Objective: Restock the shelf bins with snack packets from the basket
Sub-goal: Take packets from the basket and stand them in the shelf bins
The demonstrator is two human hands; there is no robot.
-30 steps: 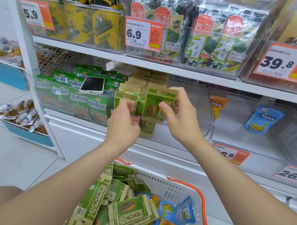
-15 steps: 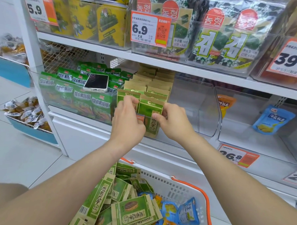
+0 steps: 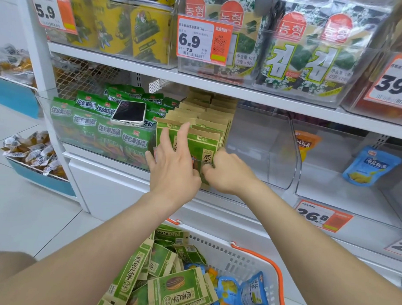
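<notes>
Snack packets (image 3: pixel 205 131) in green and kraft paper stand upright in rows at the left end of a clear bin (image 3: pixel 264 152) on the middle shelf, and we have both hands on the front packet (image 3: pixel 202 147). Our left hand (image 3: pixel 174 172) lies flat on its face with straight, spread fingers, covering much of the print. Our right hand (image 3: pixel 230 174) curls at the packet's lower right edge, thumb in front and fingers tucked behind, pinching it; the fingertips themselves are hidden. We cannot tell whether the packet's foot rests on the bin floor, since our hands cover it. Below, loose packets (image 3: pixel 178 289) of the same kind lie heaped in the white basket (image 3: pixel 241 258) beside blue pouches (image 3: pixel 251 290); our forearms and the frame edge cut the heap off. A phone (image 3: pixel 129 112) lies on the green bags (image 3: pixel 108 134) in the next bin to the left.
</notes>
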